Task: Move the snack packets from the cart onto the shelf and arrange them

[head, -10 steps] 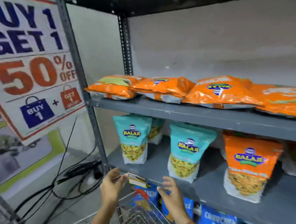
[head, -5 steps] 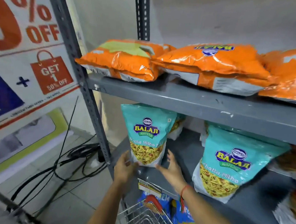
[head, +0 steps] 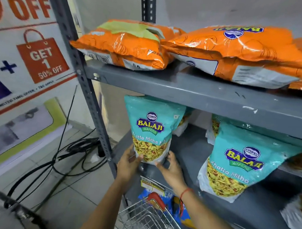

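Teal packet upright at left end of middle shelf, near front edge. Left hand and right hand cup its bottom corners, fingers part-curled, touching, loose hold.

Risk: packet tips forward off edge if released unbalanced; slick film slips through light grip; nudge topples packet behind.

Glossy crinkled plastic pouch, puffy, flat-bottomed. Grey painted metal shelf, scuffed. Wire cart below.

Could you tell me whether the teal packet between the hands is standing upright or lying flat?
Upright: the teal packet stands with its logo facing out, both hands at its base.
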Demonstrator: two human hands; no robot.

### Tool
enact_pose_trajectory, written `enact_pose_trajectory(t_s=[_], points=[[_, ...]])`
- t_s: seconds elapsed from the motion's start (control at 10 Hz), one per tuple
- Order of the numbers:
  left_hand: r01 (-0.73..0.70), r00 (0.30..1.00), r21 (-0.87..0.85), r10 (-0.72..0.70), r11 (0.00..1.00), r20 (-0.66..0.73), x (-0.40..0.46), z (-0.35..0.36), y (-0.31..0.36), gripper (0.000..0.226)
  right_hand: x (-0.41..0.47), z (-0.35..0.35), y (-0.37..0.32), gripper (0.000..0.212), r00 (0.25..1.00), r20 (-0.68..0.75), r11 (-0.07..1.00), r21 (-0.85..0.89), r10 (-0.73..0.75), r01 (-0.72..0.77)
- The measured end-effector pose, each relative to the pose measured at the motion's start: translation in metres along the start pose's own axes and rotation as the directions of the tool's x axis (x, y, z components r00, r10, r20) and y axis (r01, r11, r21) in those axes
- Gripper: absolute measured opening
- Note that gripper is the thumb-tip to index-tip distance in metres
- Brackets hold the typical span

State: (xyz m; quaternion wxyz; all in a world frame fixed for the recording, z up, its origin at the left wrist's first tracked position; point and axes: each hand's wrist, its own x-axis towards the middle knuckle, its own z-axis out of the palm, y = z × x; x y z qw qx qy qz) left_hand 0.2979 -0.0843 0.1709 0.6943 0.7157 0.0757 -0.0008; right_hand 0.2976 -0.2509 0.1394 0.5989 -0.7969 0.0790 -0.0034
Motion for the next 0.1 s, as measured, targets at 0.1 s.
enact_pose_trajectory(t_s=[0.1], points=[[-0.038,0.999,0.039,0.039,0.999,-0.036,-0.0156,0.0016,0.0069,0.056,-0.0168,-0.0025,-0.0020,0.084,0.999,-0.048,1.000,0.024,0.010,-0.008]])
